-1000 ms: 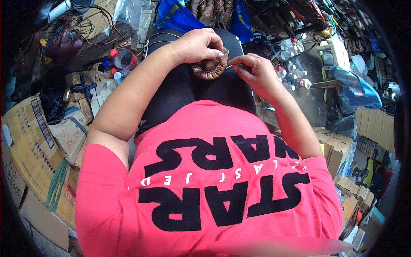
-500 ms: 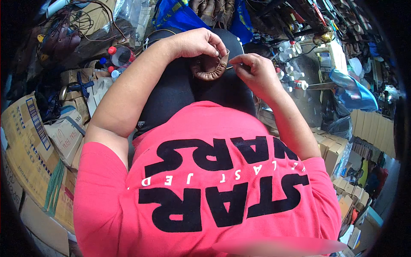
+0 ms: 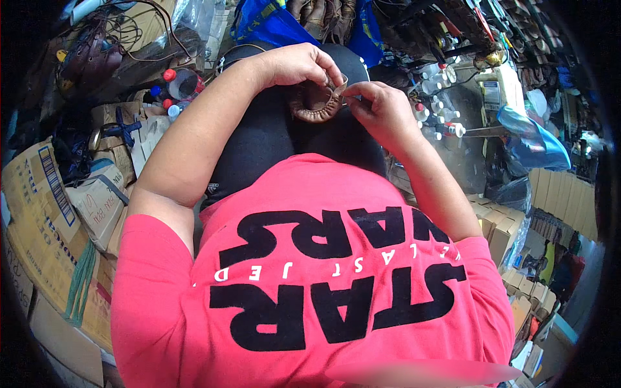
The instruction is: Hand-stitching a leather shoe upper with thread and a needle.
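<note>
A cluttered workshop is seen all round; a brown leather ring (image 3: 315,103) is held over the lap, gripped by the left hand (image 3: 299,64) to steady it, its edge pinched by the right hand (image 3: 378,110)

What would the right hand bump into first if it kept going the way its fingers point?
The right hand points toward the person's left, so it would first meet the brown leather piece it already pinches, then probably the left hand just behind; depth is hard to judge.
</note>
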The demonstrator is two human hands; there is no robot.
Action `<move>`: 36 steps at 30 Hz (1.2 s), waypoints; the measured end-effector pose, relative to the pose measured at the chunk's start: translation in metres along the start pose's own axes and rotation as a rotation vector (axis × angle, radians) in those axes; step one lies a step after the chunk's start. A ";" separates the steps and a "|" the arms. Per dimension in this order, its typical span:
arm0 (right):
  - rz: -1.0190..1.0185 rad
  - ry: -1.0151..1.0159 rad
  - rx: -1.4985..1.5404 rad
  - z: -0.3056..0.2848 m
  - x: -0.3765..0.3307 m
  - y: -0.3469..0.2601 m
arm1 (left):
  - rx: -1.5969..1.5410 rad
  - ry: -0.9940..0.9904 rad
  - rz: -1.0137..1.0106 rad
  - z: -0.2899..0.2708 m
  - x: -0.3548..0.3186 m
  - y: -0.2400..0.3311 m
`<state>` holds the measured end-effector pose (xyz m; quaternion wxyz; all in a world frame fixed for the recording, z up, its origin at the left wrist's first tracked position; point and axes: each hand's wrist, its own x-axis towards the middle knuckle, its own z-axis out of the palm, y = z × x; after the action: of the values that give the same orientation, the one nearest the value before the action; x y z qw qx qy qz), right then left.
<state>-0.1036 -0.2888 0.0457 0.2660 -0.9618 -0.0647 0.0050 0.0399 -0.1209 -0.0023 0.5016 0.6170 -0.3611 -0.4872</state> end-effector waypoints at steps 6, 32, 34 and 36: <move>-0.025 -0.060 -0.010 -0.005 0.010 0.010 | -0.006 -0.018 0.026 -0.001 0.005 -0.006; -0.090 -0.015 -0.045 0.009 -0.016 0.021 | 0.646 0.697 0.301 0.034 -0.052 -0.004; -0.143 0.061 -0.171 0.016 -0.026 0.018 | 0.649 0.676 0.305 0.048 -0.063 0.000; -0.160 0.087 -0.163 0.020 -0.027 0.019 | 0.622 0.681 0.263 0.059 -0.069 0.000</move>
<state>-0.1292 -0.2986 0.0185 0.1889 -0.9714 -0.1297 -0.0630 -0.0354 -0.0720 0.0132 0.4401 0.8114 -0.3801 -0.0587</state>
